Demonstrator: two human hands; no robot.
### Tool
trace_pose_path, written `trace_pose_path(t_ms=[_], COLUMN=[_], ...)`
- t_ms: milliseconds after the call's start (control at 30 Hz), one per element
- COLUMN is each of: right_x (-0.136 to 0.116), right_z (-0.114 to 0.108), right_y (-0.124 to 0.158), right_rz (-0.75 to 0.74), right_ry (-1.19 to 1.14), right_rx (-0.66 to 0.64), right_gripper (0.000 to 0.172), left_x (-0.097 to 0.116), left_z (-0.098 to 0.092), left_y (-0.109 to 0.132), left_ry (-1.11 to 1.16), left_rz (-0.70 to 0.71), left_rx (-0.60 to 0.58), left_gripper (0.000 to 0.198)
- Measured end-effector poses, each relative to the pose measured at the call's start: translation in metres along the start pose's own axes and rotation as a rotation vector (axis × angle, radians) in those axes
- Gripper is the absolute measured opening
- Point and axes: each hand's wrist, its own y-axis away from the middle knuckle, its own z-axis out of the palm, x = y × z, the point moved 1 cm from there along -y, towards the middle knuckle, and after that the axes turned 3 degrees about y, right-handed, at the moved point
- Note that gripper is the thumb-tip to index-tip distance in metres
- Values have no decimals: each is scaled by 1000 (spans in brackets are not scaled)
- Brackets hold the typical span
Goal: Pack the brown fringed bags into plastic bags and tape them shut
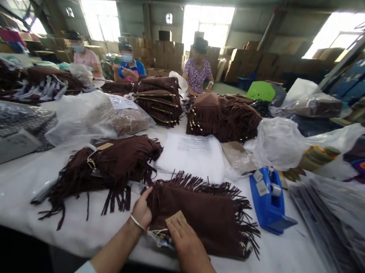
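Observation:
A dark brown fringed bag (207,213) lies flat on the white-covered table in front of me. My left hand (142,209) grips its left end, thumb on top and the other fingers mostly hidden. With fingers stretched out, my right hand (186,237) lies flat on the bag's front, over a tan cardboard tag (176,216). Below the tag, a white cord and small shiny pieces show between my hands. To the left is a second brown fringed bag (115,160), with a tan tag and a gold-coloured clasp on top.
A blue tape dispenser (265,201) stands right of the bag. Folded white sheets (192,155) lie behind it. Stacks of brown bags (224,115) and clear plastic bags (279,142) fill the far side. Flat grey plastic packs (332,230) lie at right. Several people sit beyond.

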Motion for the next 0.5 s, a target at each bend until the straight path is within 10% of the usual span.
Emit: trace_pose_path(t_ms=[133,267,500], right_x=[-8,-8,13], right_z=[-4,-37,-74], right_y=[11,13,71], right_rz=[30,34,201], right_ry=[-56,-288,-618], right_rx=[-101,-220,-97], right_gripper=[63,90,42], left_x=[-2,-20,-27], left_z=[15,40,73], left_y=[13,33,57], left_ry=[-179,-874,-1465], left_rz=[131,357,693], left_rx=[-87,-457,-734], left_gripper=[40,49,51])
